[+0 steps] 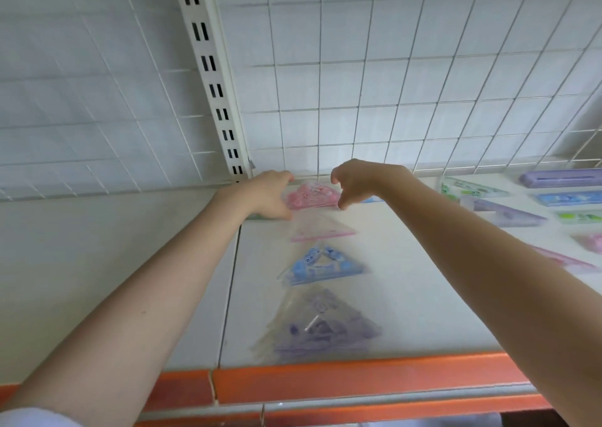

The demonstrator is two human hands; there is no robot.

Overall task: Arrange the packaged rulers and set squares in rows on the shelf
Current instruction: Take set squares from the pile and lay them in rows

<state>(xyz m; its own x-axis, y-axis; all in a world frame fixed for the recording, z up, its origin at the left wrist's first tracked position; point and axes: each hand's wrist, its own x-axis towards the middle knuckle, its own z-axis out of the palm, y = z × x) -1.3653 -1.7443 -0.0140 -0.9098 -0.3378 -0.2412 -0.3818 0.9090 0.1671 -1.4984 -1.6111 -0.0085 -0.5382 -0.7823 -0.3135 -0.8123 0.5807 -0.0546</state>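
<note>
At twelve o'clock on the shelf (407,263), both hands, left (267,195) and right (361,182), fingers curled, flank the pink set (309,197), probably squaring it atop the column.

Shelf (407,280): white surface; front edge strip (342,381) orange, lower frame. Back grid panel (358,68) white wire, square pattern, upper frame. Slotted upright (213,78) white with dark slots in pairs, upper left.

4 set-square packs in centre column, clear wrap:
- rear pack (311,195): pink with white spots.
- 2nd pack (321,229): pale pink, near-plain.
- 3rd pack (321,263): blue, white motifs.
- front pack (317,329): purple, blurred.

Ruler packs at right: green-white (472,189), purple (560,177), blue (570,197).
</note>
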